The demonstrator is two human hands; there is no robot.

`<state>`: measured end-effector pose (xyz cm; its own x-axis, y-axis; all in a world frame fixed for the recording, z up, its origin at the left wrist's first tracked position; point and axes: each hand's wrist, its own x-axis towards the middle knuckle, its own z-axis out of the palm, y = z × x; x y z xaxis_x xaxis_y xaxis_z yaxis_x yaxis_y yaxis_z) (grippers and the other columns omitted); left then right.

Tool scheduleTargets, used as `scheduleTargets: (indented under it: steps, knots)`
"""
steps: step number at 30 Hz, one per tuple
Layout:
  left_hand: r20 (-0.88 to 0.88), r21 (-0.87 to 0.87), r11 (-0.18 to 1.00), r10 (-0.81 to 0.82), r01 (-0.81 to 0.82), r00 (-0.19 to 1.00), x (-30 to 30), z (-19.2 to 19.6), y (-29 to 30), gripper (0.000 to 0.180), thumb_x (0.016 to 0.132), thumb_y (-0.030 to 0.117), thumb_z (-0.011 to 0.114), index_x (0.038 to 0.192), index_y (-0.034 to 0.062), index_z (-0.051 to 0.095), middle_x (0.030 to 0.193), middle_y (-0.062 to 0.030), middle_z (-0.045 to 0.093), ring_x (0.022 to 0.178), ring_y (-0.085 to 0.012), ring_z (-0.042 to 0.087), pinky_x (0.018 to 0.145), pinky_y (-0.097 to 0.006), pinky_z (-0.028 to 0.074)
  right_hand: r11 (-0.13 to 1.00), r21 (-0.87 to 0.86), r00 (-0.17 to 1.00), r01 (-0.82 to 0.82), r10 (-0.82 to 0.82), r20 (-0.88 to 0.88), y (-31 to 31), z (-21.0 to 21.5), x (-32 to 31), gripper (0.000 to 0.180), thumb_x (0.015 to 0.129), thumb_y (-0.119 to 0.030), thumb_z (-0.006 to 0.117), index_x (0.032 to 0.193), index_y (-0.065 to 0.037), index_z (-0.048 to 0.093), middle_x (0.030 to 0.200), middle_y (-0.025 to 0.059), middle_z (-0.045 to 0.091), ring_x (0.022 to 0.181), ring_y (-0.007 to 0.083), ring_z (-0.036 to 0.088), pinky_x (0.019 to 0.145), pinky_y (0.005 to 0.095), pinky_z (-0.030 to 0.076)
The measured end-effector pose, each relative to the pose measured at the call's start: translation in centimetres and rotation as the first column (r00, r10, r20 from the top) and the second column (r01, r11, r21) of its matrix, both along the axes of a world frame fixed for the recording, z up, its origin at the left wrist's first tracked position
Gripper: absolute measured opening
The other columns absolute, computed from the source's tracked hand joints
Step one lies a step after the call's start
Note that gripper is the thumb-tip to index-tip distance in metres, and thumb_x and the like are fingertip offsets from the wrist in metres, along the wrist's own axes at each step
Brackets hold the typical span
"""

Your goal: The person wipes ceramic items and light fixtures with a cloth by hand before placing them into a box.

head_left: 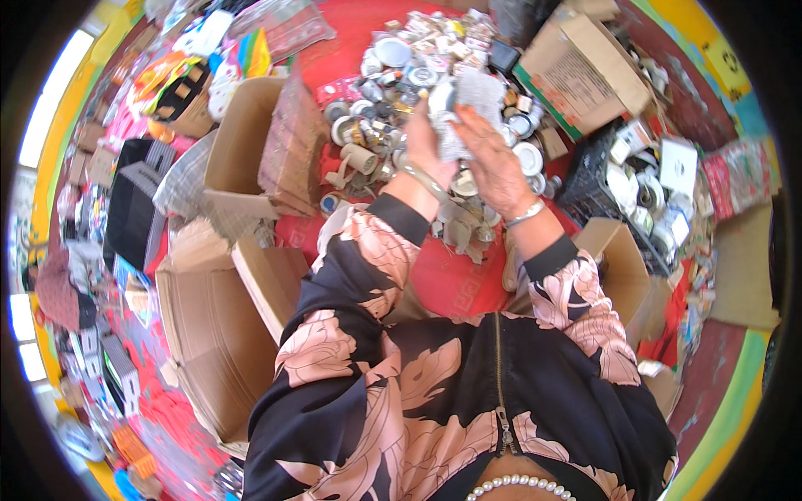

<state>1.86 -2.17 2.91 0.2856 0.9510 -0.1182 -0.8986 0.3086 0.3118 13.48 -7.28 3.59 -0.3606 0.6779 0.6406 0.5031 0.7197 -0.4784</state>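
Just past twelve o'clock, a pale grey-white, dark-speckled flat piece (482,90) sits at the fingers of both hands. The right hand (493,163) has its fingers stretched close together along its near edge; the left hand (426,144) is raised at its left side. Motion blur hides whether either hand's fingers are clamped on it, so I cannot tell. Beneath and beyond spreads a heap of small white, grey and brown parts (393,54) on a red floor covering (459,280). An open brown cardboard box (238,138) stands at ten o'clock, a filled black plastic crate (585,179) at two.
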Motion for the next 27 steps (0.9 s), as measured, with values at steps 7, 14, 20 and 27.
scheduleTargets:
  steps: [7,14,20,27]
  knots:
    - [0.112,-0.097,0.992,0.087,-0.076,0.990,-1.3,1.5,-0.9,0.023,0.085,0.021,0.046,0.089,0.0021,0.058,0.080,-0.0085,0.061,0.074,-0.0189,0.060,0.068,-0.031,0.048,0.883,-0.270,0.921,0.384,-0.386,0.048,3.0,-1.5,1.1,0.046,0.079,0.005,0.048,0.123,-0.006,0.047,0.125,0.0182,0.048,0.116,0.0287,0.047,0.096,0.0319,0.038]
    - [-0.278,-0.077,0.982,0.143,-0.170,0.950,1.4,-1.4,-1.0,0.020,0.084,0.019,0.044,0.086,0.0035,0.058,0.079,-0.0115,0.060,0.072,-0.0222,0.058,0.068,-0.033,0.045,0.730,-0.649,0.845,0.213,-0.471,-0.252,9.1,-5.5,3.7,0.030,0.085,-0.014,0.049,0.110,0.002,0.056,0.101,0.0088,0.062,0.086,0.0138,0.058,0.075,0.0255,0.046]
    - [-0.869,0.360,0.905,0.414,-0.229,0.272,2.7,-3.4,-2.2,0.015,0.077,0.000,0.044,0.085,0.0008,0.055,0.085,-0.0182,0.056,0.082,-0.0332,0.056,0.071,-0.039,0.046,0.948,-0.300,0.991,0.107,-0.076,0.113,18.9,0.3,-3.1,0.033,0.080,-0.012,0.047,0.110,-0.002,0.058,0.106,0.0080,0.061,0.092,0.0161,0.057,0.084,0.0257,0.042]
    - [-0.703,-0.085,0.996,-0.082,0.032,0.706,7.3,-6.8,-5.7,0.018,0.085,0.012,0.043,0.087,0.0015,0.058,0.092,-0.0176,0.058,0.084,-0.0306,0.058,0.071,-0.039,0.047,0.848,-0.060,0.679,-0.527,0.462,0.571,17.2,1.9,-25.6,0.050,0.076,-0.015,0.057,0.125,-0.017,0.048,0.121,0.0133,0.053,0.097,0.0235,0.059,0.080,0.0320,0.048]
